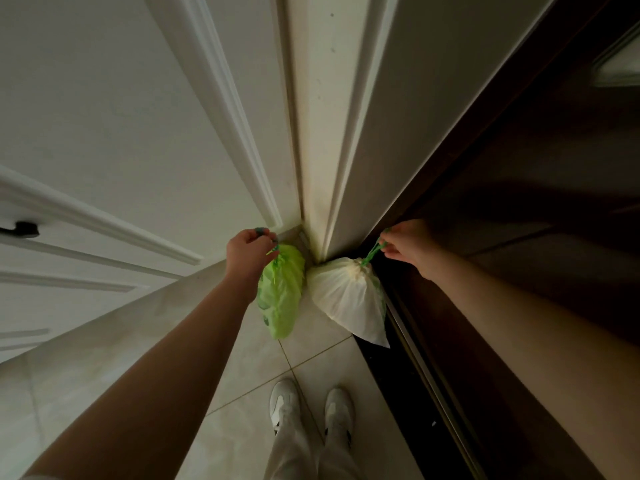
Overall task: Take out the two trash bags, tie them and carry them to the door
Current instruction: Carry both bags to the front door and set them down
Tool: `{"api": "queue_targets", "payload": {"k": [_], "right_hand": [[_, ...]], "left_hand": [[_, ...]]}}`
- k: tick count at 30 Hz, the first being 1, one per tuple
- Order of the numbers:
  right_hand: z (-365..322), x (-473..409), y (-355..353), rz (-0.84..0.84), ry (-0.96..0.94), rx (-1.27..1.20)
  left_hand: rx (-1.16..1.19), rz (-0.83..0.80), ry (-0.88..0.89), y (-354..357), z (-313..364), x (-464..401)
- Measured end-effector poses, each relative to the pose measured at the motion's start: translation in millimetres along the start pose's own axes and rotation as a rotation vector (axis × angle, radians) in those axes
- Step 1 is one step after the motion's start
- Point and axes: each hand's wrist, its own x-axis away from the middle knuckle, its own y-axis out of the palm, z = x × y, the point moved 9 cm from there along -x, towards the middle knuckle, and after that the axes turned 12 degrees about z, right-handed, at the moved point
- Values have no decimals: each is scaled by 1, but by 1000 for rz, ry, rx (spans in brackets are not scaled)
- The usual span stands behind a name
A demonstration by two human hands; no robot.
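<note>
A light green trash bag (281, 292) hangs or rests low in the corner by the white door (104, 126), its drawstring pinched in my left hand (247, 251). Beside it on the right is a white trash bag (349, 296) with its neck gathered by a green drawstring. My right hand (408, 245) is closed on that string. Both bags are drawn closed at the top and nearly touch each other at the foot of the white door frame (318, 133). I cannot tell whether the bags touch the floor.
A black door handle (20, 229) shows at the far left. A dark brown wooden door or panel (540, 202) with a black threshold (408, 386) runs along the right. Pale floor tiles (242, 427) lie underfoot, with my two white shoes (311, 407) on them.
</note>
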Motion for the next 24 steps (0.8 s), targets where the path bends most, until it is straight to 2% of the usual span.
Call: {"api": "queue_targets", "payload": {"k": [5,9,14,17,20,24], "right_hand": [[1,-13,-17,76,-48,68],[9,-18,-27,116,-40,42],[22,-22,-26,70,-40,133],[23,-21,-26,66,-78,186],[25,-20,-27,74,-93,247],[30,-17,-36,99,-42,218]], "left_hand": [[6,-32,-6,16,5,5],[-182,-158,-25,28,-13,12],[-294,-288,-66,38,-34,24],[-392,-311,-14,42,-35,27],[-438,-248,57,40,-28,24],[-578,-225,198,34,-16,28]]}}
